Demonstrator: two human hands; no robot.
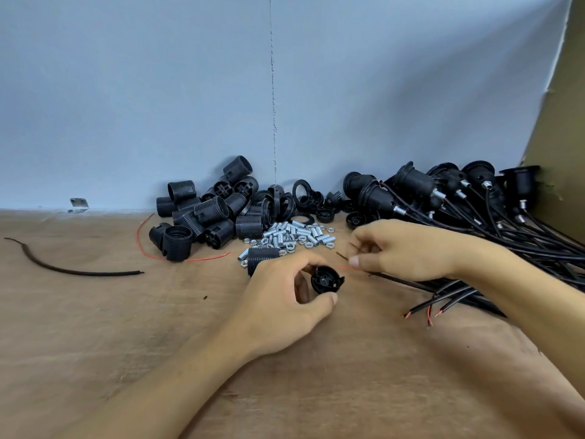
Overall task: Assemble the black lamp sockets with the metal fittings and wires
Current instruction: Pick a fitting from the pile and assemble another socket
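Head view: left hand grips socket cap; right hand pinches wire.

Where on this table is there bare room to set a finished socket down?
Bare wood: near left, between the loose black cable and the left hand holding a cap; also in front between both forearms. Crowded along the wall: socket pile, metal fittings, wired sockets behind the right hand pinching a wire.

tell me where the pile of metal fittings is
In the head view the metal fittings lie in the middle, near the wall, right of the heap of black sockets and just beyond the left hand.
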